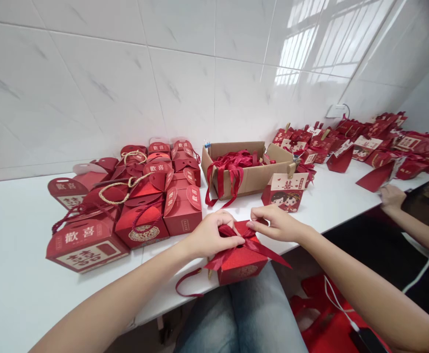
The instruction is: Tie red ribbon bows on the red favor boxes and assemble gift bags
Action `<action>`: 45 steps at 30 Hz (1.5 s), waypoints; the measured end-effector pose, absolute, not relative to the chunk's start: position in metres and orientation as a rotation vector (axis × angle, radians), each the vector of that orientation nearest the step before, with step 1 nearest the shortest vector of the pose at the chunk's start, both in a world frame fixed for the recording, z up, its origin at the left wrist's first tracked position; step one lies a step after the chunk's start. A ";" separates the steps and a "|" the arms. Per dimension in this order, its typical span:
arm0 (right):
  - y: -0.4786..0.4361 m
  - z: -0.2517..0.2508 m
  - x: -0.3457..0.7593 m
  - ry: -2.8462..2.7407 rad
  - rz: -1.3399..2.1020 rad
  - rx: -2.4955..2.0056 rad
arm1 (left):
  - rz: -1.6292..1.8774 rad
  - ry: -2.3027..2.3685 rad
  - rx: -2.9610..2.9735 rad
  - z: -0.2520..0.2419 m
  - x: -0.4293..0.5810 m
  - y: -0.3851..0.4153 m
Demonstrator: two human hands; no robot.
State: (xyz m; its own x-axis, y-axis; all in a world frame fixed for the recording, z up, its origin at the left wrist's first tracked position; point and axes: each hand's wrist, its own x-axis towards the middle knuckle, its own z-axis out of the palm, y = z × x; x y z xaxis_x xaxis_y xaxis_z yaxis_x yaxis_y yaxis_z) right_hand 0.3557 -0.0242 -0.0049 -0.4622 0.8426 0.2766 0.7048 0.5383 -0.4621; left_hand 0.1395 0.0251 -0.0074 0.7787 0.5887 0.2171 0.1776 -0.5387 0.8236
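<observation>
In the head view a red gift box (242, 264) sits at the table's front edge, close above my lap. A dark red ribbon (262, 249) is looped in a bow on its top, its tails hanging to both sides. My left hand (218, 234) pinches the bow's left part between thumb and fingers. On the other side my right hand (277, 223) has thumb and index finger closed on the ribbon near the knot. A loose strip of red ribbon (188, 284) curls on the table left of the box.
Several red gift boxes (141, 215) with handles stand grouped at left. Behind my hands is a cardboard box (262, 179) of red ribbons, beside a printed box (287, 193). More red boxes (369, 142) fill the far right, where another person's hand (391, 197) rests.
</observation>
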 end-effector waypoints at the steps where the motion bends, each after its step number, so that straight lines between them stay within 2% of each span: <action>1: -0.025 -0.005 0.356 -2.306 0.381 -1.263 | 0.606 0.568 2.110 -0.008 0.139 0.025; 37: -0.032 -0.020 0.359 -2.161 0.316 -1.276 | 0.537 0.439 2.173 -0.003 0.144 0.025; 41: -0.037 -0.025 0.357 -2.030 0.479 -1.262 | 0.545 0.456 2.137 -0.005 0.142 0.026; 45: -0.045 -0.041 0.369 -1.823 0.788 -1.029 | 0.557 0.488 2.093 -0.006 0.140 0.025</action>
